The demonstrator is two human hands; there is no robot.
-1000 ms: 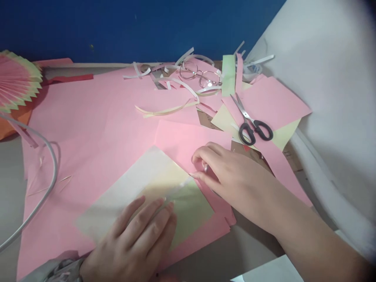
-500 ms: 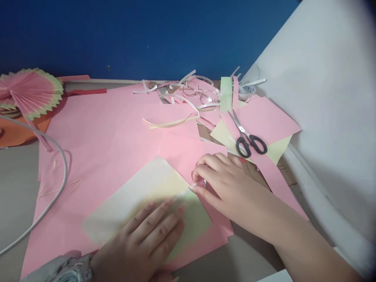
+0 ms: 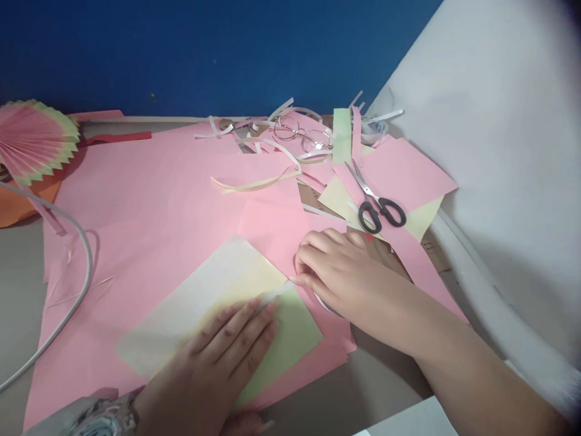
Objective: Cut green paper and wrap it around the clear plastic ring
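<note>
A sheet of paper point(image 3: 209, 275), whitish at one end, yellow in the middle and green at the other, lies tilted over pink paper. My left hand point(image 3: 218, 351) rests flat on it, fingers stretched out, its fingertips by a narrow white strip point(image 3: 280, 292). At the sheet's right edge, my right hand point(image 3: 331, 266) pinches the end of this strip between thumb and forefinger. A pale curved edge shows beneath my right hand, but I cannot tell what it belongs to. Black-handled scissors point(image 3: 374, 203) lie beyond my right hand, blades slightly apart.
Pink sheets point(image 3: 149, 212) cover much of the table. Eyeglasses point(image 3: 302, 134) lie among paper strips at the back. A pleated paper fan point(image 3: 39, 136) stands far left, with a grey cable point(image 3: 86, 260) curving in front. A white panel point(image 3: 499, 151) rises at right.
The view has shifted slightly, so everything sits a little further left. My left fingers have drawn back a little, and more of the white strip shows. My right hand still pinches it.
</note>
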